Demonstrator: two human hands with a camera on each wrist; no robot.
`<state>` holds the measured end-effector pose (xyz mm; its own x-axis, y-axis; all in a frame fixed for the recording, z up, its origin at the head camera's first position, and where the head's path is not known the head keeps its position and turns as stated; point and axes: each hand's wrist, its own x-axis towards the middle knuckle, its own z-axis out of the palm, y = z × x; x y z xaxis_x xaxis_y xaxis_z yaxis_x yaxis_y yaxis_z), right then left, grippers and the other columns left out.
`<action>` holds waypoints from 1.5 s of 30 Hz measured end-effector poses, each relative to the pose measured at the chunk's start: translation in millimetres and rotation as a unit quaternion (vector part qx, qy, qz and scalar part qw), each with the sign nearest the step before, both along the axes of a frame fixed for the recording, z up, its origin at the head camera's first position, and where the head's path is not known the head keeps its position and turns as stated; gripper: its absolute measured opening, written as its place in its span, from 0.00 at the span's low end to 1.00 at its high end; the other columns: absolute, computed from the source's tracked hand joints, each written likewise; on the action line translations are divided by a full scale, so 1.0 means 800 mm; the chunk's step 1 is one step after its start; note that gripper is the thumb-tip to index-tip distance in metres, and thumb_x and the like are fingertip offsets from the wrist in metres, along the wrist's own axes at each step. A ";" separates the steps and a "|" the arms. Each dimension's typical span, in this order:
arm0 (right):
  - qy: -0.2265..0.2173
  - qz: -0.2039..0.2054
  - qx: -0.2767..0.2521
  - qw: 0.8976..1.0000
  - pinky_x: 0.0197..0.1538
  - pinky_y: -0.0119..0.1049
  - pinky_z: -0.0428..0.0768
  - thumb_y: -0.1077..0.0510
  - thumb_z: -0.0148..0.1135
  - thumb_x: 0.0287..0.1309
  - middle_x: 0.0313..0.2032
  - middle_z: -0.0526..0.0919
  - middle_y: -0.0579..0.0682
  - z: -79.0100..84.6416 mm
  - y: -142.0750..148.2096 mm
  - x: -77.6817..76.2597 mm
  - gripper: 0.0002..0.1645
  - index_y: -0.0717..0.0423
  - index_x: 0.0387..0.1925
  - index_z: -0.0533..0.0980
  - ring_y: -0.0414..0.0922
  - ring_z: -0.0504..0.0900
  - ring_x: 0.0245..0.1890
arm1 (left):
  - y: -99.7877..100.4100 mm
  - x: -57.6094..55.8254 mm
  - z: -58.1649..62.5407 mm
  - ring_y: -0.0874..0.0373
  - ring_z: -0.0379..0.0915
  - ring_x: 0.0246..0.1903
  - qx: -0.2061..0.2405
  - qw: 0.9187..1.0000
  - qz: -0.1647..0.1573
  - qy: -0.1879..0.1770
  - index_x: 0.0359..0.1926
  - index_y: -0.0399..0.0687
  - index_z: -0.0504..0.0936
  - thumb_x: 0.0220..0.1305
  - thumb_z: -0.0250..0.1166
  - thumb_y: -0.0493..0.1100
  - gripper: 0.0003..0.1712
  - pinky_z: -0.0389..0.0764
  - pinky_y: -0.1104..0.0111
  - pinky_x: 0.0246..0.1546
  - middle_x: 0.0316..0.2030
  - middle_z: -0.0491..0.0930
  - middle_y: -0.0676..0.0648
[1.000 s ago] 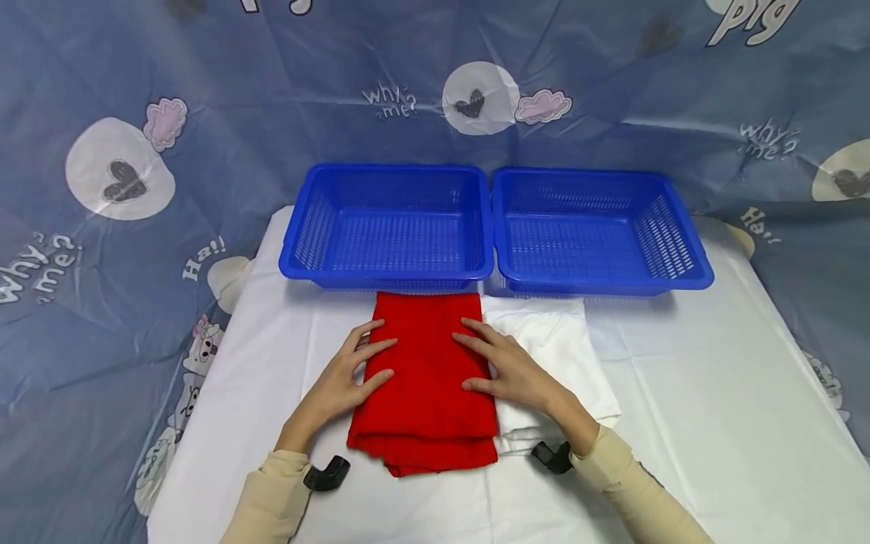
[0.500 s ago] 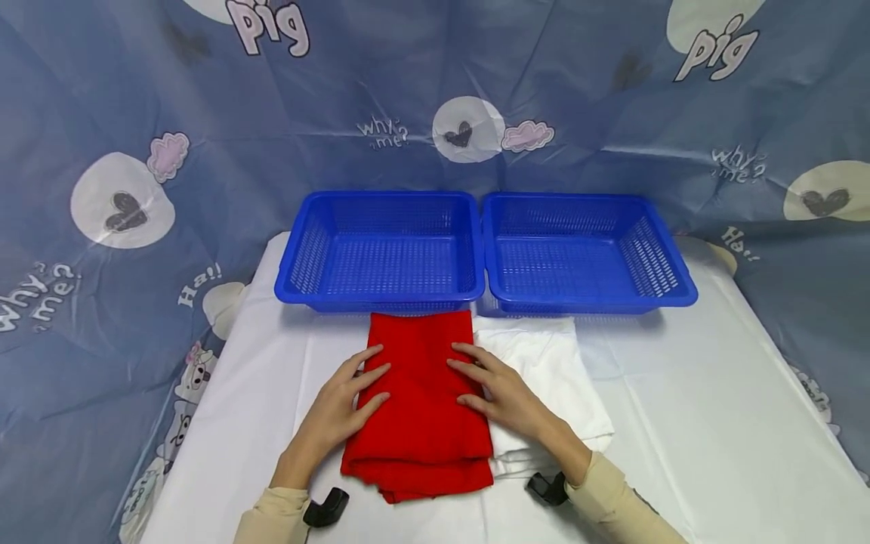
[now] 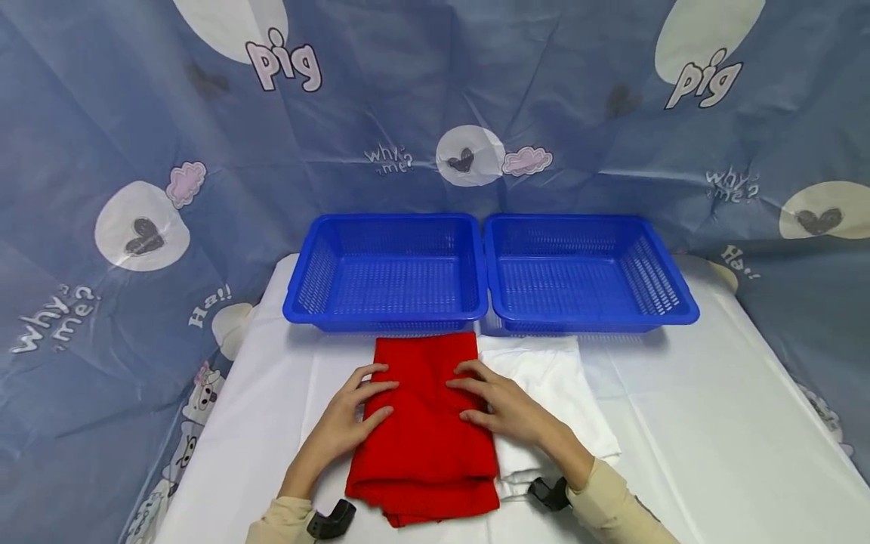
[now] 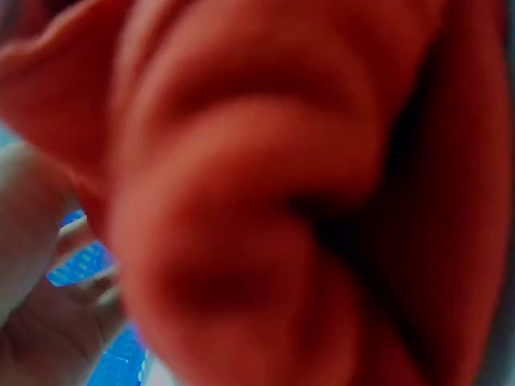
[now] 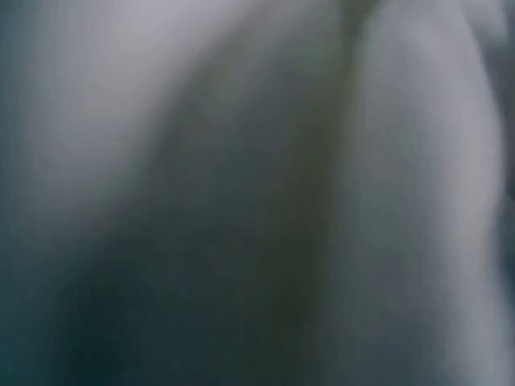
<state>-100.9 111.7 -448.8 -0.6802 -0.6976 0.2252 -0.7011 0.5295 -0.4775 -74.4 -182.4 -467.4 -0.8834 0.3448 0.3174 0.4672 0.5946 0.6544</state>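
Note:
A folded red cloth (image 3: 424, 446) lies on the table, its layered lower edge facing the person. My left hand (image 3: 345, 423) rests on its left side with fingers spread and slightly bent. On the right side, my right hand (image 3: 506, 408) touches the red fabric with its fingertips, its palm above a folded white cloth (image 3: 557, 389). That white cloth lies right beside the red one, partly covered by the hand and forearm. Red folds (image 4: 241, 225) fill most of the left wrist view, with part of the hand (image 4: 48, 330) at its left. Blurred pale folds (image 5: 418, 201) fill the right wrist view.
Two blue plastic baskets, one on the left (image 3: 384, 319) and one on the right (image 3: 594, 319), stand side by side behind the cloths with nothing inside. A white sheet (image 3: 686, 408) covers the table. A printed blue curtain (image 3: 584, 75) hangs behind and along the sides.
The head view has tilted upward, so the baskets and cloths sit lower in it. Both hands stay on the red cloth, with little change in their pose.

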 end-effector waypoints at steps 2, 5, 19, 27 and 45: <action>0.010 -0.006 0.004 1.000 0.54 0.37 0.71 0.49 0.59 0.53 0.59 0.63 0.44 -0.003 0.001 0.003 0.28 0.45 0.57 0.68 0.39 0.68 0.55 | 0.001 0.000 0.000 0.53 0.70 0.52 0.018 1.000 -0.012 0.004 0.49 0.53 0.77 0.50 0.67 0.41 0.22 0.69 0.64 0.53 0.57 0.65 0.47; 0.046 -0.025 -0.003 0.999 0.57 0.38 0.69 0.50 0.60 0.52 0.59 0.64 0.44 -0.007 -0.002 0.008 0.28 0.47 0.56 0.69 0.40 0.64 0.57 | 0.001 0.001 -0.002 0.52 0.69 0.52 0.042 0.998 -0.024 0.025 0.48 0.50 0.78 0.49 0.67 0.38 0.22 0.69 0.67 0.53 0.56 0.66 0.45; 0.002 -0.015 -0.104 0.994 0.46 0.31 0.74 0.56 0.59 0.53 0.56 0.70 0.44 -0.001 -0.001 0.006 0.13 0.45 0.43 0.77 0.37 0.75 0.43 | 0.004 -0.003 -0.001 0.49 0.64 0.56 0.101 0.983 -0.075 0.133 0.45 0.43 0.80 0.46 0.66 0.30 0.21 0.64 0.73 0.58 0.54 0.68 0.40; -0.010 0.022 -0.047 0.999 0.57 0.38 0.70 0.54 0.61 0.51 0.59 0.65 0.43 -0.004 -0.007 0.008 0.20 0.44 0.49 0.74 0.41 0.66 0.59 | 0.008 0.000 0.010 0.47 0.64 0.55 0.099 0.981 -0.078 0.147 0.44 0.39 0.80 0.42 0.68 0.27 0.23 0.65 0.73 0.58 0.53 0.69 0.38; 0.079 0.024 -0.170 0.982 0.53 0.30 0.72 0.61 0.63 0.49 0.55 0.71 0.46 0.046 0.003 -0.002 0.19 0.46 0.46 0.77 0.41 0.71 0.55 | 0.017 0.001 0.109 0.42 0.67 0.49 0.118 0.961 -0.101 0.226 0.42 0.33 0.80 0.34 0.68 0.21 0.26 0.67 0.70 0.56 0.48 0.70 0.32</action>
